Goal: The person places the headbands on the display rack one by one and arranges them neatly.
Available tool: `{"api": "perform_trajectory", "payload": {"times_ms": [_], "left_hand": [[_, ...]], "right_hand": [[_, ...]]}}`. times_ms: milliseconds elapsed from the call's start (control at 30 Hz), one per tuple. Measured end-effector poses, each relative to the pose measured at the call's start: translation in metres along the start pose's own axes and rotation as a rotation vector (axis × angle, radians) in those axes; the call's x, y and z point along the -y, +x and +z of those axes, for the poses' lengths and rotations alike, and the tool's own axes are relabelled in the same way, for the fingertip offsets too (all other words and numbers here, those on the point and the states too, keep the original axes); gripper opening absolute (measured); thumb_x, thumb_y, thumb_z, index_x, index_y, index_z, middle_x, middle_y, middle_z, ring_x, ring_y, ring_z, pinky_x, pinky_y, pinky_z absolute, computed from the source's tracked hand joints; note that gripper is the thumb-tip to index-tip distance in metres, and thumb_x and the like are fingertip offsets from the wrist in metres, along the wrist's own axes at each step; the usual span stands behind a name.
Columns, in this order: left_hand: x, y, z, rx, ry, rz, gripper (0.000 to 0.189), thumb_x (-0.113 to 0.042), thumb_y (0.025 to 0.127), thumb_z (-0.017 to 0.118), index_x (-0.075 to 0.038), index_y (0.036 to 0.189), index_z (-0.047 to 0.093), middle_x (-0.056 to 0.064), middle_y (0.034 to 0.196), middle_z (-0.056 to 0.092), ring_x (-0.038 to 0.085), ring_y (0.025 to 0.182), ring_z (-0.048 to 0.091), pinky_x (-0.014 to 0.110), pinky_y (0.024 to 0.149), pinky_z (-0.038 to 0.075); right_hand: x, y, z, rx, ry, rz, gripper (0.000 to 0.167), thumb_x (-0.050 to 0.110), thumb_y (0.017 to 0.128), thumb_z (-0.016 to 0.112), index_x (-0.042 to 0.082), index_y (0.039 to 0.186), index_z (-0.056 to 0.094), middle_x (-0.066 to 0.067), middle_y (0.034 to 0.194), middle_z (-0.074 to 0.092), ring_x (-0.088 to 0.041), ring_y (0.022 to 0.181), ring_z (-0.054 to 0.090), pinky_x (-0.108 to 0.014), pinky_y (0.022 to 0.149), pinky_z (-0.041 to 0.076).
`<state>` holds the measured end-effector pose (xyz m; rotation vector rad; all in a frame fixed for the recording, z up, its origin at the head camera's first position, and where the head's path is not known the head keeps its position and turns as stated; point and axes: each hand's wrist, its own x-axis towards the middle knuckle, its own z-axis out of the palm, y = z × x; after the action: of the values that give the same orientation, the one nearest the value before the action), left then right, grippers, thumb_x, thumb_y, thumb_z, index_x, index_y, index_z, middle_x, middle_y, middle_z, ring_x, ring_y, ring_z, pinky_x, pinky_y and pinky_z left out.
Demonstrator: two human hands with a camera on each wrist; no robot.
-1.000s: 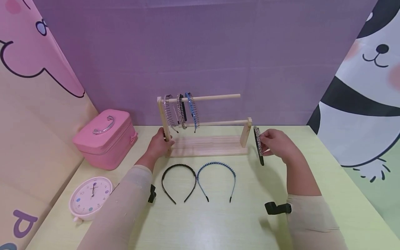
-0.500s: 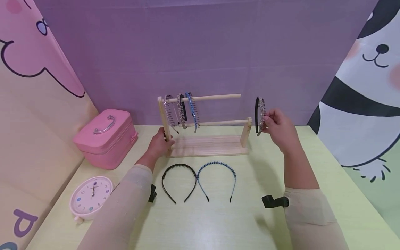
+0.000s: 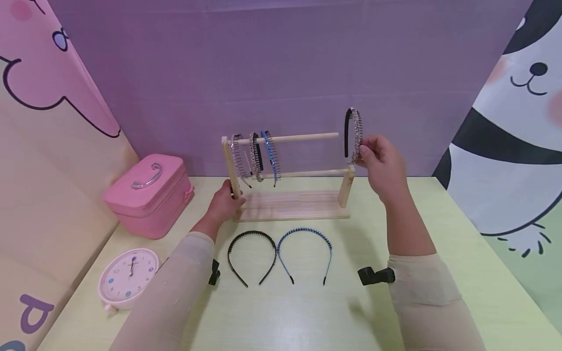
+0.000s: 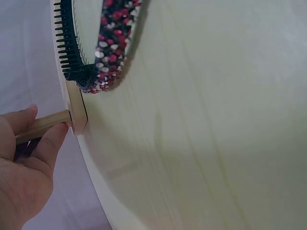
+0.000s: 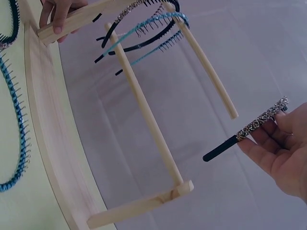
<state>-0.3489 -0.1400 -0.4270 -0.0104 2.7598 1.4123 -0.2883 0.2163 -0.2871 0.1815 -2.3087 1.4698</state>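
Note:
A wooden headband rack (image 3: 294,213) stands at the back of the table. My left hand (image 3: 221,202) grips its left upright (image 4: 45,125), thumb and fingers on either side. My right hand (image 3: 384,165) pinches a glittery headband (image 3: 358,132) with black ends, raised beside the free right end of the upper rod (image 3: 313,136). In the right wrist view, the rod's tip points toward that headband (image 5: 259,121). Hanging toward the rod's left end are a pale headband (image 3: 237,155), a glittery one (image 3: 253,156) and a blue one (image 3: 272,158).
A black headband with red and white stones (image 4: 114,45) and a blue headband (image 3: 304,229) lie side by side before the rack. A pink case (image 3: 147,197) and pink clock (image 3: 129,279) stand at left. Behind the rack hangs a purple cloth (image 3: 285,58).
My right hand has lifted the glittery headband, then brought it leftward to the upper rod's end, turning it upright. My left hand stays on the rack's upright.

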Motion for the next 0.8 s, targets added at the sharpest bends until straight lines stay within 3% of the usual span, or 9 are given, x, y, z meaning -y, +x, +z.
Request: {"api": "perform_trajectory", "payload": {"times_ms": [200, 533, 800], "left_hand": [[0.002, 0.001, 0.000, -0.004, 0.011, 0.011, 0.044, -0.015, 0.095, 0.065, -0.009, 0.130, 0.038, 0.013, 0.125, 0.058, 0.031, 0.119, 0.057, 0.048, 0.098, 0.048], [0.001, 0.001, -0.001, -0.003, 0.020, 0.020, 0.045, -0.015, 0.095, 0.066, -0.009, 0.131, 0.039, 0.014, 0.125, 0.058, 0.032, 0.121, 0.057, 0.049, 0.102, 0.046], [0.000, 0.001, -0.001, 0.007, 0.005, 0.008, 0.046, -0.015, 0.095, 0.066, -0.009, 0.131, 0.038, 0.014, 0.126, 0.058, 0.032, 0.122, 0.056, 0.049, 0.102, 0.046]], "right_hand": [[0.010, 0.004, 0.017, 0.024, 0.032, -0.054, 0.024, 0.018, 0.104, 0.046, 0.003, 0.121, 0.053, -0.010, 0.111, 0.060, -0.014, 0.099, 0.061, -0.026, 0.092, 0.053], [0.015, 0.005, 0.060, 0.167, 0.146, -0.044, 0.020, 0.013, 0.103, 0.047, 0.001, 0.118, 0.054, -0.016, 0.108, 0.058, -0.022, 0.101, 0.062, -0.032, 0.093, 0.054], [0.011, 0.003, 0.088, 0.241, 0.129, -0.015, 0.020, 0.014, 0.103, 0.049, 0.004, 0.119, 0.055, -0.015, 0.110, 0.061, -0.025, 0.102, 0.065, -0.033, 0.090, 0.055]]}}
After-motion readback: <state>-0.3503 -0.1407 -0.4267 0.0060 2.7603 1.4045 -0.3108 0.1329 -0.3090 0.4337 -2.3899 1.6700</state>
